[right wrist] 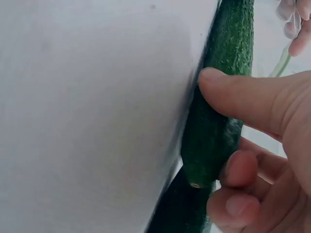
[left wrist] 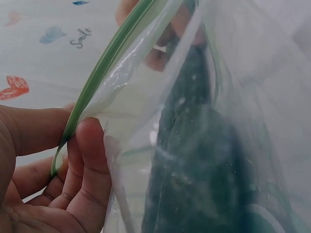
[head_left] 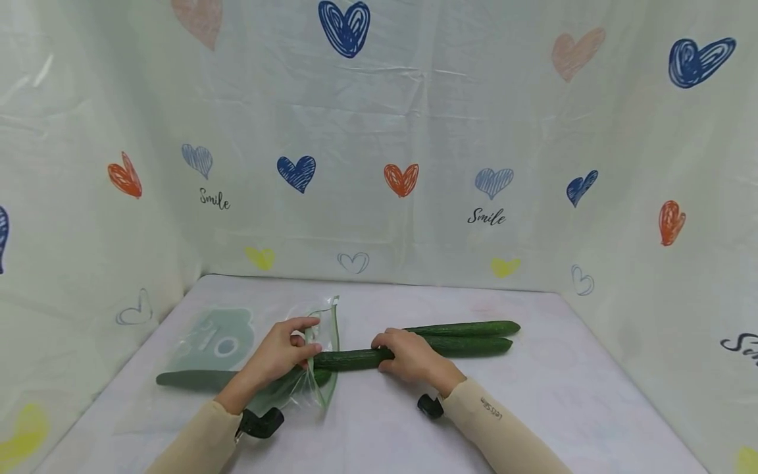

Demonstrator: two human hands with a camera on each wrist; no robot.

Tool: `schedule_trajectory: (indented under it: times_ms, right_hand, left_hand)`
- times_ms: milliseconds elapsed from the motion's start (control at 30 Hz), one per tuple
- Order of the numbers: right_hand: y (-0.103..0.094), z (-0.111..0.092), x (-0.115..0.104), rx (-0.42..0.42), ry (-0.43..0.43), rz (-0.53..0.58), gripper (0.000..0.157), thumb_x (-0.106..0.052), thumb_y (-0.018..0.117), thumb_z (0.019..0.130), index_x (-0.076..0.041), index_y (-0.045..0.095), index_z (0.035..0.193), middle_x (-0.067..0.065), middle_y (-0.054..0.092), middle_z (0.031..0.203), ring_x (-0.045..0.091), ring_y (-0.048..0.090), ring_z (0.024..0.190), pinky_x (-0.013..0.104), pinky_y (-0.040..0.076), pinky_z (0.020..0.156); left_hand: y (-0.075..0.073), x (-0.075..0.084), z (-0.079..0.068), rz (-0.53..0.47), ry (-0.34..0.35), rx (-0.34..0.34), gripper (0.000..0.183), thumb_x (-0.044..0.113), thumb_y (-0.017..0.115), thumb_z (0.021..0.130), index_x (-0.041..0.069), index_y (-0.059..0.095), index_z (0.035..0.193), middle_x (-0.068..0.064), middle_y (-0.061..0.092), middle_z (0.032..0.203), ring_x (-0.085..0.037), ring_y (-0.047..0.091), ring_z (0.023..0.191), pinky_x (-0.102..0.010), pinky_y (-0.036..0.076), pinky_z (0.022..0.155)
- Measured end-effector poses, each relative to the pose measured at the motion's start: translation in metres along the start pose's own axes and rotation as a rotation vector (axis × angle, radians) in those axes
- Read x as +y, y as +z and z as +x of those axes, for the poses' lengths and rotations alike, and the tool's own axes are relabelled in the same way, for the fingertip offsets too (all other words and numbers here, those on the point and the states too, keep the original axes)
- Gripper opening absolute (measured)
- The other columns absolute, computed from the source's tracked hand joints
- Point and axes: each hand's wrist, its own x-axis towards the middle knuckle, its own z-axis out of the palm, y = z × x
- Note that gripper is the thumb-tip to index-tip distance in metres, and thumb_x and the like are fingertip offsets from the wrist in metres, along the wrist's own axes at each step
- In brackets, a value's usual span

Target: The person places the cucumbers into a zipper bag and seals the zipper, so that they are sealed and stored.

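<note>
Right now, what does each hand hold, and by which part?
Left hand: plastic bag, by its green opening edge. Right hand: cucumber, near the end farther from the bag.

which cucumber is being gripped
The cucumber between the right hand and the mouth of the bag; two others lie beyond that hand, and another is inside the bag.

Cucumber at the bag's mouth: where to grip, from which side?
Near the outer end of the cucumber, probably from above, where the right hand holds it: it's long, slim and roughly level, and its other end is inside the bag.
</note>
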Motion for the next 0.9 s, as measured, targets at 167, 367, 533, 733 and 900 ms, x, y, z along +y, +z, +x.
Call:
schedule_trajectory:
  times_ms: [167, 367, 533, 733, 900]
  right_hand:
    - [0.003, 0.003, 0.000, 0.046, -0.050, 0.025, 0.031, -0.025, 0.072, 0.087, -0.021, 0.063, 0.117, -0.007, 0.058, 0.108, 0.013, 0.058, 0.094, 0.035, 0.048, 0.081]
    - [0.007, 0.020, -0.018, 0.091, -0.119, 0.045, 0.030, -0.023, 0.073, 0.086, -0.020, 0.064, 0.115, -0.006, 0.059, 0.109, 0.011, 0.059, 0.098, 0.033, 0.049, 0.083]
    - [0.010, 0.039, -0.044, 0.066, -0.138, 0.059, 0.027, -0.022, 0.072, 0.087, -0.020, 0.065, 0.113, -0.006, 0.059, 0.106, 0.008, 0.058, 0.093, 0.027, 0.049, 0.081]
    - [0.018, 0.057, -0.056, 0.024, -0.162, 0.119, 0.026, -0.020, 0.074, 0.084, -0.014, 0.067, 0.109, -0.005, 0.061, 0.097, 0.006, 0.056, 0.087, 0.021, 0.046, 0.076]
    - [0.018, 0.056, -0.049, 0.009, -0.116, 0.164, 0.028, -0.017, 0.076, 0.082, -0.014, 0.067, 0.108, -0.005, 0.062, 0.096, 0.008, 0.057, 0.089, 0.023, 0.047, 0.077]
  left_hand:
    - [0.000, 0.000, 0.000, 0.001, 0.000, 0.005, 0.054, 0.003, 0.069, 0.085, -0.001, 0.050, 0.135, -0.002, 0.043, 0.052, -0.024, 0.056, 0.054, -0.034, 0.054, 0.055]
    - [-0.001, 0.000, -0.001, -0.012, -0.027, 0.022, 0.054, 0.003, 0.071, 0.084, 0.000, 0.051, 0.134, -0.002, 0.042, 0.053, -0.023, 0.056, 0.052, -0.034, 0.054, 0.055]
    - [-0.002, 0.002, -0.001, -0.017, -0.032, 0.028, 0.054, 0.005, 0.071, 0.085, 0.001, 0.052, 0.134, -0.003, 0.044, 0.053, -0.024, 0.056, 0.052, -0.034, 0.054, 0.055]
    - [-0.002, 0.004, 0.000, -0.014, -0.025, 0.033, 0.053, 0.005, 0.071, 0.085, 0.001, 0.052, 0.134, -0.006, 0.049, 0.054, -0.026, 0.057, 0.051, -0.035, 0.054, 0.055]
    - [-0.003, 0.004, 0.000, -0.018, -0.041, 0.044, 0.053, 0.003, 0.070, 0.084, 0.002, 0.053, 0.134, -0.006, 0.049, 0.055, -0.024, 0.057, 0.052, -0.034, 0.054, 0.054]
